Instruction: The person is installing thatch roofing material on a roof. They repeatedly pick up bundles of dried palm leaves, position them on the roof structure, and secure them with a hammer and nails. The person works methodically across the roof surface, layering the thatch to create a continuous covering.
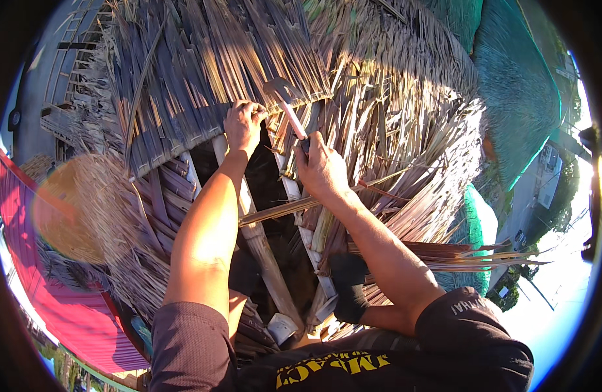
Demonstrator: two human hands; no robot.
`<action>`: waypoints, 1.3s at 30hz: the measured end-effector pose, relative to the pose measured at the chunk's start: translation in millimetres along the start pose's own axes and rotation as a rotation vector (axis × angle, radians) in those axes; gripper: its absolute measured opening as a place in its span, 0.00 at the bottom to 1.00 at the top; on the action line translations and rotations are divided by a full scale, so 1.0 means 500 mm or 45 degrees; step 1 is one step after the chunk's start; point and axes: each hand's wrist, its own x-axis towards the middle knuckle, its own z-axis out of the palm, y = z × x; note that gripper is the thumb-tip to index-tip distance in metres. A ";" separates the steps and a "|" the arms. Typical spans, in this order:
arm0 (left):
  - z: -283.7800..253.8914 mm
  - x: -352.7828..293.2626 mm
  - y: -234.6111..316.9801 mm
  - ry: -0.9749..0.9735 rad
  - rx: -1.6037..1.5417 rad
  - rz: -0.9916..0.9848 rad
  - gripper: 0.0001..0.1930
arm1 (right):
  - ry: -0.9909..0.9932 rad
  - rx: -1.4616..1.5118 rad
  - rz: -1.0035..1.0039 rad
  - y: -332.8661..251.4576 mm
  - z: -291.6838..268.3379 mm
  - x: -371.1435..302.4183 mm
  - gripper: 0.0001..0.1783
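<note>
My right hand (pixel 322 166) is closed around the dark grip of a hammer (pixel 292 121), whose pale pinkish shaft slants up and left. Its head looks dark and blends with the thatch behind it. Just left of the hammer, my left hand (pixel 245 124) pinches at the lower edge of a thatch panel (pixel 203 85) made of overlapping dry leaves. What lies between those fingertips is too small to make out. Under the panel's edge run bamboo poles (pixel 265 255) with a dark gap between them.
Loose dry leaf strips (pixel 438 255) stick out at the right, and one long strip (pixel 281 210) crosses the gap below my hands. Older thatch (pixel 405 150) slopes away. Green netting (pixel 516 91) covers roofs at right; a red metal roof (pixel 72 307) lies lower left.
</note>
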 end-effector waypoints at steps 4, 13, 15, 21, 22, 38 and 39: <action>0.006 -0.002 -0.003 0.034 0.090 -0.006 0.08 | -0.162 -0.088 0.056 -0.024 -0.005 0.024 0.18; -0.004 -0.006 0.015 0.043 0.049 0.009 0.08 | -0.019 0.192 -0.102 -0.049 -0.019 0.011 0.18; -0.002 -0.008 0.019 0.035 0.140 -0.011 0.08 | -0.048 0.081 -0.065 -0.043 -0.015 0.014 0.18; 0.001 -0.016 0.024 0.034 0.305 0.044 0.09 | -0.168 -0.042 0.043 -0.031 -0.006 0.035 0.20; 0.001 -0.017 0.024 0.019 0.271 0.042 0.09 | -0.115 -0.001 0.002 -0.030 -0.005 0.033 0.20; 0.067 -0.103 0.020 0.378 -1.408 -1.264 0.23 | -0.211 -0.112 0.246 0.062 0.083 0.037 0.18; 0.078 -0.092 0.012 0.556 -2.003 -1.440 0.23 | -0.155 -0.093 0.202 0.062 0.085 0.036 0.18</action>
